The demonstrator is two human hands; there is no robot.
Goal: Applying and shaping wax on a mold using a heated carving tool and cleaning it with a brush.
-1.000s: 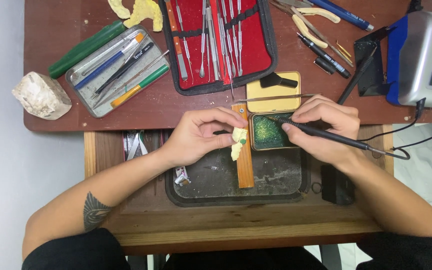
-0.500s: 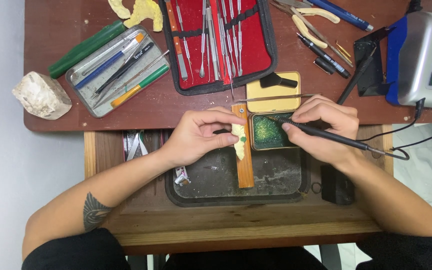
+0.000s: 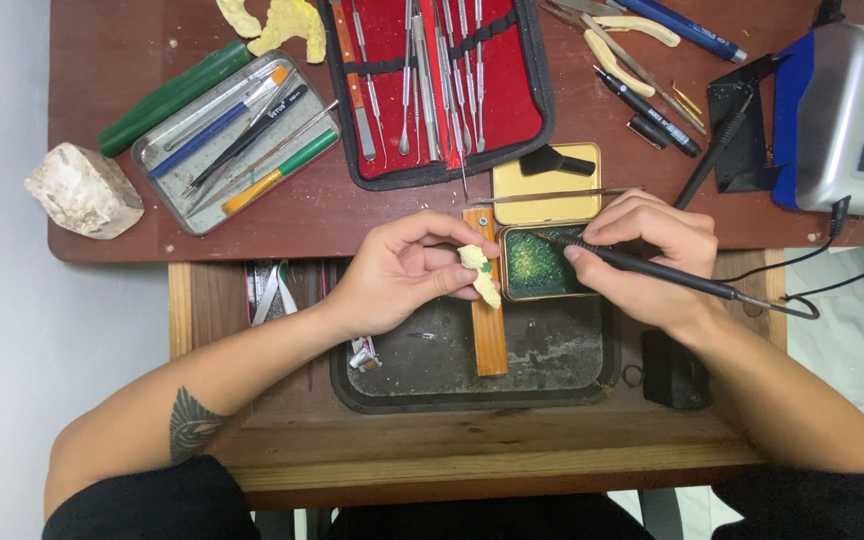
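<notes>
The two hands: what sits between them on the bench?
In the head view, between the left hand with its pale yellow piece and the right hand holding a black corded tool, lies a small tin of green material.

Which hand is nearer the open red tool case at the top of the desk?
Left. The left hand, holding a small cream model, sits just below the red tool case. The right hand, holding a black corded pen tool, lies farther off, below and to its right.
</notes>
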